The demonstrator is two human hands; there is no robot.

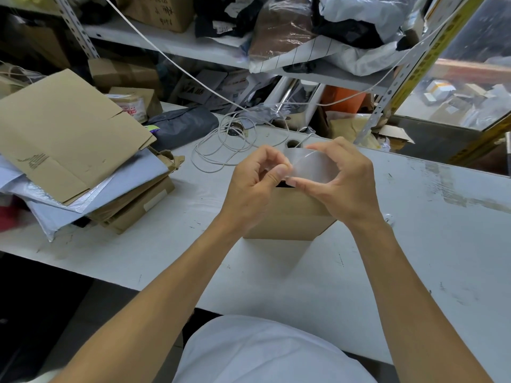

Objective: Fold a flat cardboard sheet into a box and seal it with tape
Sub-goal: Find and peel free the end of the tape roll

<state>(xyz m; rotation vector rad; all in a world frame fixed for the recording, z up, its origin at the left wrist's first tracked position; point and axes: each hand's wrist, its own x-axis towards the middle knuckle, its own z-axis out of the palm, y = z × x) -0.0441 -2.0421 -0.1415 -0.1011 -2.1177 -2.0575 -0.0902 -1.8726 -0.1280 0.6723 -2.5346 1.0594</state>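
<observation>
A small brown cardboard box [287, 217] stands on the white table [414, 244] in front of me, partly hidden by my hands. Above it I hold a roll of clear tape [312, 165]. My right hand [343, 183] grips the roll, fingers over its top and thumb under it. My left hand [260, 181] pinches the tape's loose end at the roll's left side between thumb and fingertips.
A pile of flat cardboard sheets [63, 131] and mailer bags lies at the table's left. A coiled white cord [229, 142] lies behind the box. Cluttered metal shelving [193, 45] rises at the back; a glass panel [456, 100] stands at the right.
</observation>
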